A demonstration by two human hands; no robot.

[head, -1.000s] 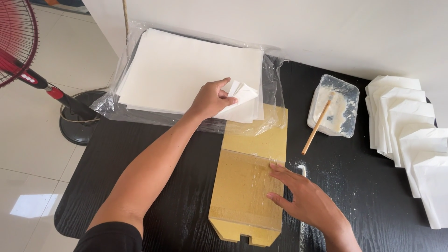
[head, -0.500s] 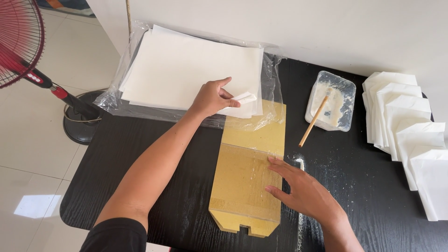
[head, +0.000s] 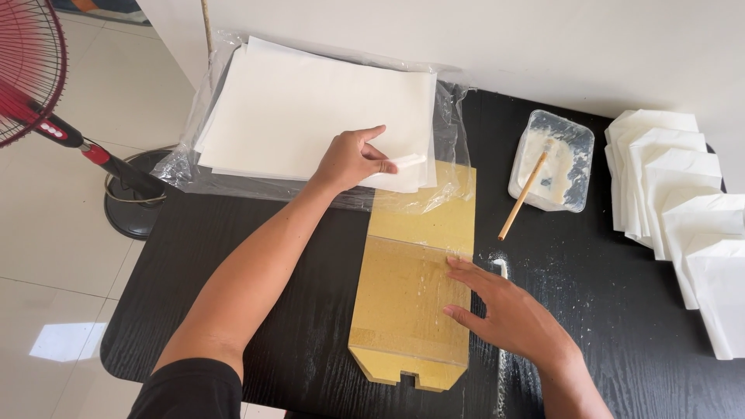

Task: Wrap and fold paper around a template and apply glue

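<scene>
Your left hand (head: pixel 351 157) rests on the near right corner of the stack of white paper (head: pixel 310 116), and the thumb and fingers pinch the corner of the top sheet (head: pixel 407 164). A second ago this corner was lifted and curled up; now it lies lower and flatter against the stack, so the sheet looks separated from the others but not yet pulled away. The stack lies on a clear plastic wrap (head: pixel 454 116) just behind the yellow board (head: pixel 415 295), which is the long piece in the middle of the black table (head: pixel 256 310). Your right hand (head: pixel 508 314) lies flat and open on the right edge of the yellow board and grips nothing; compared with a second ago it sits a little higher along this edge, pressing the board down. To the right of the board there is a clear tray with white paste (head: pixel 555 159) and a wooden stick (head: pixel 524 195) leaning in it. Further right of the board, folded white paper pieces (head: pixel 683 209) lie in an overlapping row. To the left of the board, off the table, stands a red fan (head: pixel 31 85).
</scene>
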